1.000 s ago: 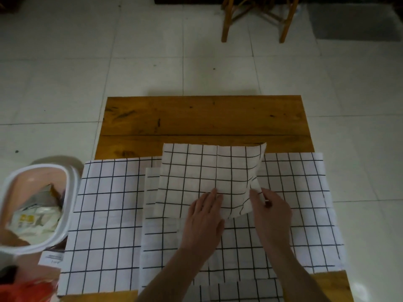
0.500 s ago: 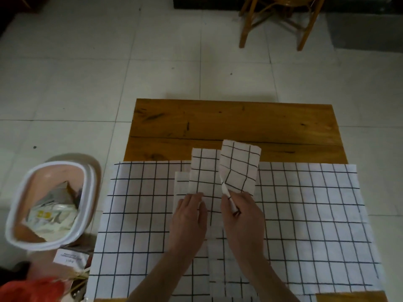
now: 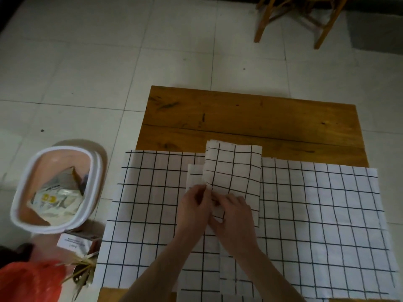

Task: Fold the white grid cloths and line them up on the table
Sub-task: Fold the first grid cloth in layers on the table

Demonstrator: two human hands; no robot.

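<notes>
- Left hand [image 3: 194,207] pinches the near-left corner of the folded grid cloth [image 3: 234,173].
- Right hand [image 3: 234,216] grips that cloth's near edge, fingers curled.
- The folded cloth lies on spread grid cloths [image 3: 316,214] covering the near part of the wooden tabletop [image 3: 250,118].
- A bin [image 3: 54,188] stands on the floor at left.

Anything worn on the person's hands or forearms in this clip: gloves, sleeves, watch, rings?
Nothing that shows. The left hand and right hand are bare, with no gloves or visible rings. Both forearms are uncovered down to the frame's bottom edge: no sleeves, watch or bands.
</notes>
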